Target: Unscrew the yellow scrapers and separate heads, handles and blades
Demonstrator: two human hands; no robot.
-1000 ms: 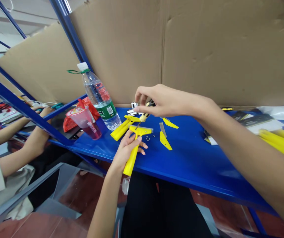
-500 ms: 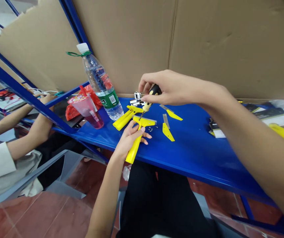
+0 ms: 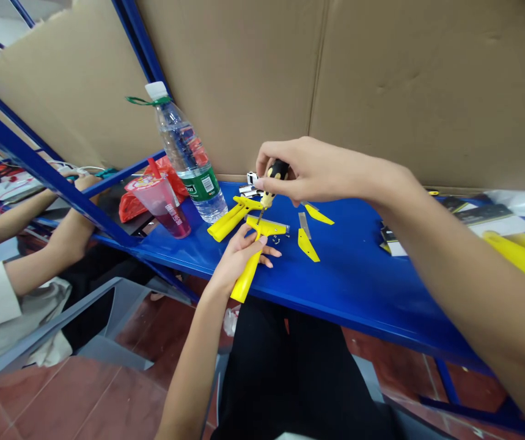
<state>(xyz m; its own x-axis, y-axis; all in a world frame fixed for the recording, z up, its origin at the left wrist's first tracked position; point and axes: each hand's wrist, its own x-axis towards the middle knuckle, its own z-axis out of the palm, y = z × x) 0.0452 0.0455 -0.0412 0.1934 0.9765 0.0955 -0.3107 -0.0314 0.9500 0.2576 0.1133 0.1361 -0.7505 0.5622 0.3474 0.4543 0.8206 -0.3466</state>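
Observation:
My left hand is closed around the yellow plastic handle of a T-shaped squeegee-like tool, its head tilted up over the table. In my right hand is a screwdriver with a black and cream grip, pointing down. Its tip meets the head of the yellow tool near the left end. Small screws lie just right of that head. Two yellow blade pieces with clear strips, one nearer and one farther, rest to the right. Behind my left hand lies another yellow tool part.
A large water bottle and a pink cup stand at the left of the blue table. White-and-black items lie near the cardboard wall. More yellow parts and packaging are at right. A co-worker's arms show at left.
The screwdriver's grip has shifted slightly left and stands more upright in my right hand. My left hand keeps the yellow tool in nearly the same place. The view has shifted slightly.

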